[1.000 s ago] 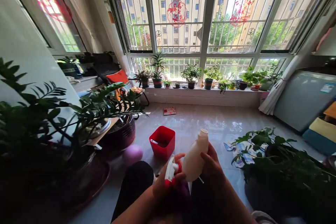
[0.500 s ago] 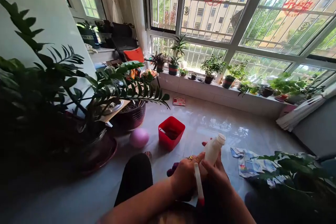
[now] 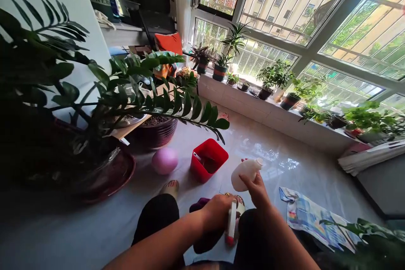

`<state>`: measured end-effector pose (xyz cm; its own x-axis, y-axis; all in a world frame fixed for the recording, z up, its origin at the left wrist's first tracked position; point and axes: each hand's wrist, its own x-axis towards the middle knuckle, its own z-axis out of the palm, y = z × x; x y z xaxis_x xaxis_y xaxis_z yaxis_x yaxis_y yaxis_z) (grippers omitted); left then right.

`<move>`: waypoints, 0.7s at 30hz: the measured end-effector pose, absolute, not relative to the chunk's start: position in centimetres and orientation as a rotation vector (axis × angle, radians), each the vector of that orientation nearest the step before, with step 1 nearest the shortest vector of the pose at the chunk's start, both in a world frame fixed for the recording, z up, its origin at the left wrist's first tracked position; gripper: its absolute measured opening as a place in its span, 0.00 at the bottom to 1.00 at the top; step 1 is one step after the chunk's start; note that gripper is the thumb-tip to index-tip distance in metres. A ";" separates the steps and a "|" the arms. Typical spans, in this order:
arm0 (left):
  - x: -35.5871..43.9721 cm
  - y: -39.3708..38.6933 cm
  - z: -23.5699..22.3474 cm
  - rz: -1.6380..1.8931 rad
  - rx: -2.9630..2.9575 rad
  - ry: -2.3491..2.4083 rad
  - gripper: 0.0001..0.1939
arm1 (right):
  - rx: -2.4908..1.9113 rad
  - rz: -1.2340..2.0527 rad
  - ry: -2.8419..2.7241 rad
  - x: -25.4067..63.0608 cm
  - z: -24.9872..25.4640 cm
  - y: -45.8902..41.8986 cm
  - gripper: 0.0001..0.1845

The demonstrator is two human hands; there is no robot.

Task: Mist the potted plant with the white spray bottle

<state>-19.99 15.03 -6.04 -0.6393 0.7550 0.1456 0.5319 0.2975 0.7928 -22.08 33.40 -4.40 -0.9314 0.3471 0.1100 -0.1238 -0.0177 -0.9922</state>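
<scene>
A translucent white bottle (image 3: 244,175) without a cap is tilted in my right hand (image 3: 258,190), its open mouth pointing up and to the right. My fingers wrap around it near the neck. Lower and to the left, my left hand (image 3: 218,211) is closed on a slim white piece with a red end (image 3: 232,221); its exact kind is unclear, and part of it is hidden by the hand. Something dark purple (image 3: 198,205) shows behind the left wrist. In front of my knees stands a red square bucket (image 3: 198,173) with dark contents and a white object leaning inside.
A pink ball (image 3: 165,161) lies left of the bucket. Large leafy plants (image 3: 158,105) in dark pots crowd the left side. A patterned cloth (image 3: 311,213) is spread on the floor to the right. Several potted plants line the window ledge (image 3: 240,101).
The hands have parted: my right hand carries the bottle away from my left and tilts it further over. My left hand has lowered with the white piece. The camera view has shifted.
</scene>
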 end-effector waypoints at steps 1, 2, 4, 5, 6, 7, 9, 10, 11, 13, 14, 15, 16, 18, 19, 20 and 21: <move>-21.1 15.0 -6.5 1.220 1.212 2.276 0.11 | -0.190 1.985 -1.978 -24.1 -5.1 33.5 0.37; -22.3 15.1 -7.1 1.184 1.238 2.240 0.11 | -0.139 1.963 -2.026 -26.2 -5.9 33.6 0.38; -24.5 15.3 -8.6 1.158 1.205 2.227 0.08 | -0.049 1.902 -2.109 -30.4 -8.0 33.6 0.36; -25.4 15.4 -9.5 1.164 1.141 2.242 0.06 | -0.018 1.829 -2.181 -32.4 -9.2 33.5 0.34; -26.3 15.5 -10.4 1.170 1.048 2.262 0.05 | 0.002 1.721 -2.277 -34.3 -10.5 33.3 0.33; -27.0 15.6 -11.3 1.165 0.938 2.284 0.05 | 0.017 1.585 -2.398 -36.2 -11.8 33.2 0.32; -27.9 15.9 -12.9 1.109 0.761 2.303 0.06 | 0.036 1.373 -2.579 -39.5 -14.2 33.0 0.32; -28.2 16.1 -13.6 1.057 0.739 2.303 0.06 | 0.049 1.326 -2.635 -41.0 -15.3 32.9 0.32; -28.4 16.3 -14.2 0.997 0.746 2.302 0.06 | 0.063 1.314 -2.673 -42.4 -16.3 32.9 0.31; -28.7 16.9 -15.2 0.882 0.796 2.286 0.05 | 0.091 1.313 -2.753 -44.9 -18.2 33.0 0.30; -28.8 17.3 -15.5 0.828 0.806 2.267 0.05 | 0.095 1.292 -2.808 -45.9 -19.1 33.0 0.30; -28.9 17.7 -15.7 0.778 0.803 2.238 0.05 | 0.091 1.263 -2.866 -46.9 -20.0 33.1 0.29; -29.1 18.0 -15.9 0.733 0.801 2.200 0.06 | 0.082 1.225 -2.926 -47.9 -21.0 33.1 0.27; -29.7 18.7 -16.0 0.659 0.811 2.122 0.06 | 0.059 1.134 -3.047 -49.6 -22.8 33.0 0.22; -30.0 19.0 -16.0 0.622 0.811 2.090 0.07 | 0.043 1.085 -3.103 -50.4 -23.8 32.9 0.20; -30.4 19.2 -16.1 0.580 0.799 2.072 0.08 | 0.025 1.036 -3.154 -51.1 -24.8 32.8 0.18; -30.8 19.3 -16.1 0.536 0.775 2.067 0.08 | 0.003 0.988 -3.200 -51.8 -25.8 32.6 0.17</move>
